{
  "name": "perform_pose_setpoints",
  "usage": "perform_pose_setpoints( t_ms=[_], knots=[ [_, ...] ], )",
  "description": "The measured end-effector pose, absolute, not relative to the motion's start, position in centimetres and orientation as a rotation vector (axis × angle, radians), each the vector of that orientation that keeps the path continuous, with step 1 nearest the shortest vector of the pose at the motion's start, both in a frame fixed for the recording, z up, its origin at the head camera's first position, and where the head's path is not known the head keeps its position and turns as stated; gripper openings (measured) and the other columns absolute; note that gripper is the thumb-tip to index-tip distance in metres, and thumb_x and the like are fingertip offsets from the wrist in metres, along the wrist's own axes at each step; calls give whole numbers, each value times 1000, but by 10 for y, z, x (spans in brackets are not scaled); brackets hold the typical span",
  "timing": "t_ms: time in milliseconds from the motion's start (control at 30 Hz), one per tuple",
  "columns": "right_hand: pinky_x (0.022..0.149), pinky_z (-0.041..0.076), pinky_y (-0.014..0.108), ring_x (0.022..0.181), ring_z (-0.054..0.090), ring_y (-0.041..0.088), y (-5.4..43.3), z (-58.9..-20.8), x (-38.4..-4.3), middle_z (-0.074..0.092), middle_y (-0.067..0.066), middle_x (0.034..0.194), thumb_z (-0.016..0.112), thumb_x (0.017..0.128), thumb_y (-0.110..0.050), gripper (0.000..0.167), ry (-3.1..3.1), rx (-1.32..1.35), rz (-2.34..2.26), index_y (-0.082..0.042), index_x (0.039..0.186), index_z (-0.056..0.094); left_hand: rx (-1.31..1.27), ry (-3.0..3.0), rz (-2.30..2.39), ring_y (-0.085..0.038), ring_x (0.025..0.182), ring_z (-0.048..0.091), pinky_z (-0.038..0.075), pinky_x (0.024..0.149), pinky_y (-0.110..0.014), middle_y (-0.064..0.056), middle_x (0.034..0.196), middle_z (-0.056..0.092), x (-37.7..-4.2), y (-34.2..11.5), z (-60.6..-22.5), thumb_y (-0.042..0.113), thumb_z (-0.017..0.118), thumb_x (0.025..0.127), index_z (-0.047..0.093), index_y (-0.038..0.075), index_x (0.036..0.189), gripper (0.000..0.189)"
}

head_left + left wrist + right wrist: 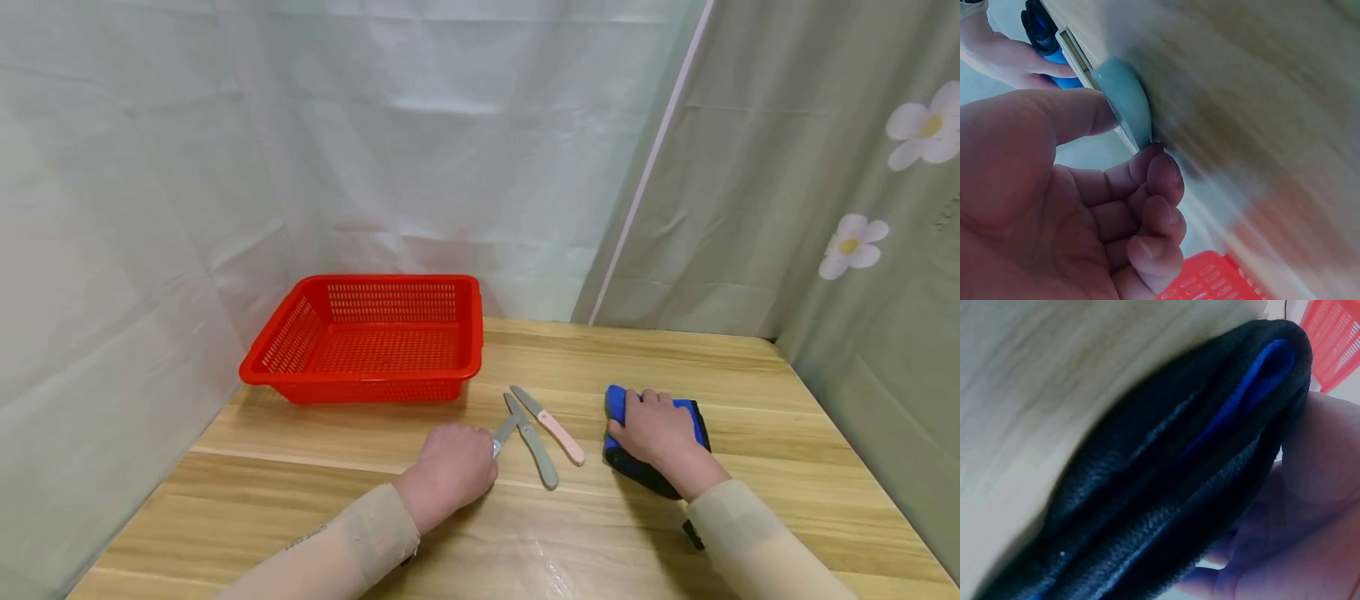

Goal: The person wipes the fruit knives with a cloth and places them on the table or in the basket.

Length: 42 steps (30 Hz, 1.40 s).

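My left hand (453, 467) pinches a knife by its handle between thumb and forefinger, low over the table. The handle (1124, 94) looks pale teal in the left wrist view; the knife's blade (507, 428) points away to the right. Just beyond it lies a knife with a grey-green handle (540, 457), its blade close to or crossing the held one. A pink-handled knife (561, 435) is to the right of that. Farther right, my right hand (660, 429) grips a folded blue and black cloth (1147, 481) from above, thumb at its left side.
A red plastic basket (360, 388) with slotted sides stands at the back left of the wooden table (810, 467). Pale curtains (465, 167) hang behind and at both sides, and the right one carries white flowers (851, 246).
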State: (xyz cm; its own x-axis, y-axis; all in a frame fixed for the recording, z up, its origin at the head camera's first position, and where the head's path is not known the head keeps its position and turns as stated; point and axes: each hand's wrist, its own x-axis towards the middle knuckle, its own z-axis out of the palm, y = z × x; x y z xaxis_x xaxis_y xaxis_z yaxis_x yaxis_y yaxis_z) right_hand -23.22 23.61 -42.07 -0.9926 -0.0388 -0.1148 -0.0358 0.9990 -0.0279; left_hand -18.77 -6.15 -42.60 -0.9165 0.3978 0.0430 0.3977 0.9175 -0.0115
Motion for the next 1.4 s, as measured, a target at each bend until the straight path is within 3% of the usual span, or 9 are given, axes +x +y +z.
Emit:
perform_pose_setpoints(
  t_ms=[367, 733, 867, 1067, 1167, 1233, 1400],
  knots=[
    [96, 52, 69, 114, 62, 53, 246, -420, -224, 66, 32, 121, 75, 105, -26, 51, 3170, -334, 43, 9, 141, 63, -626, -2997, -27, -21, 56, 55, 52, 52, -40, -2, 63, 51, -187, -64, -424, 18, 76, 94, 57, 12, 77, 26],
    [86, 58, 61, 85, 69, 42, 244, -425, -213, 67, 25, 99, 80, 101, -13, 38, 3351, -634, -72, 12, 127, 69, -691, -2821, -14, -19, 51, 49, 45, 46, -36, -2, 61, 46, -180, -69, -416, 13, 76, 96, 52, 8, 88, 26],
    [91, 57, 63, 90, 71, 41, 242, -424, -210, 67, 25, 105, 78, 103, -15, 44, 3356, -633, -121, 11, 137, 66, -709, -2766, -52, -19, 50, 47, 43, 45, -35, -2, 61, 45, -180, -73, -415, 14, 78, 96, 52, 7, 90, 29],
    [68, 59, 51, 75, 66, 32, 238, -418, -208, 64, 23, 103, 79, 103, -13, 52, 3373, -731, -216, 9, 147, 60, -690, -2728, -151, -19, 51, 46, 43, 46, -36, -2, 60, 46, -180, -76, -411, 15, 79, 95, 50, 7, 89, 31],
    [67, 59, 49, 75, 66, 31, 235, -414, -208, 66, 22, 105, 80, 103, -13, 55, 3376, -764, -281, 7, 149, 58, -695, -2694, -171, -18, 49, 46, 42, 44, -35, -2, 59, 45, -180, -77, -409, 13, 79, 93, 49, 7, 89, 31],
    [69, 60, 50, 80, 70, 32, 232, -413, -207, 69, 22, 109, 80, 103, -13, 54, 3385, -777, -324, 7, 147, 58, -704, -2672, -179, -17, 47, 45, 41, 42, -35, -1, 59, 44, -179, -78, -408, 12, 79, 93, 49, 7, 90, 31],
    [65, 60, 48, 75, 69, 28, 225, -409, -208, 72, 19, 98, 83, 101, -13, 43, 3411, -771, -492, 3, 129, 55, -722, -2643, -217, -15, 44, 43, 39, 39, -34, 0, 59, 43, -179, -79, -406, 10, 80, 93, 48, 6, 91, 32]
  ],
)
